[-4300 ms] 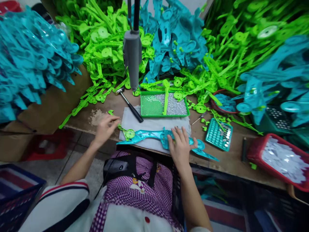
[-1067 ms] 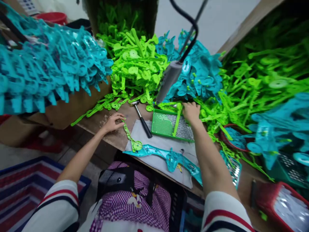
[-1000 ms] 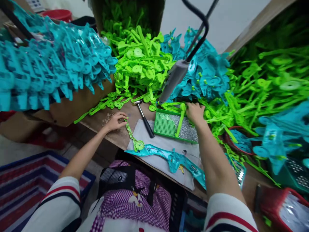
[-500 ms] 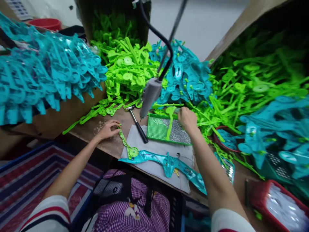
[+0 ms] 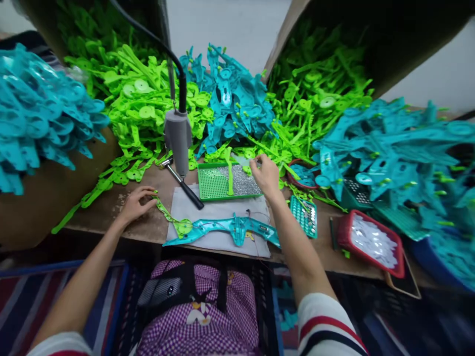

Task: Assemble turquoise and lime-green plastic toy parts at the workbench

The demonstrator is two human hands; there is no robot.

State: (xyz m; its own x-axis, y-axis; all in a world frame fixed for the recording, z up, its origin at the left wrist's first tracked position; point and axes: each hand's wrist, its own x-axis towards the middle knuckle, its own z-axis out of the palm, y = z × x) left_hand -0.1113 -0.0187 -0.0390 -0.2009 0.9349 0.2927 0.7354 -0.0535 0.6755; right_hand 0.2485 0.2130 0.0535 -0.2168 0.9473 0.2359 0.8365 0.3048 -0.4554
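Note:
My left hand [image 5: 139, 205] pinches the far end of a slim lime-green plastic arm [image 5: 163, 211]. The arm's round end rests on the left part of a long turquoise plastic bow-shaped piece [image 5: 218, 225], which lies on a pale cloth [image 5: 218, 249]. Over the right end of a green tray [image 5: 212, 199] of small metal screws [image 5: 243, 179], my right hand [image 5: 267, 175] has its fingers drawn together; what they hold, if anything, is too small to make out. Another green plastic piece [image 5: 230, 173] lies across this tray.
A grey electric screwdriver [image 5: 178, 141] hangs above a hammer [image 5: 185, 190]. Piles of lime-green parts [image 5: 144, 104] and turquoise parts [image 5: 233, 94] line the back. Rightward are a small teal tray [image 5: 311, 220] with metal pieces and a red basket [image 5: 343, 235] of white pieces.
The view has turned to the right. My right hand's fingers now show pinched near the tray's right end, where before it looked like a fist. My left hand keeps the green arm's end.

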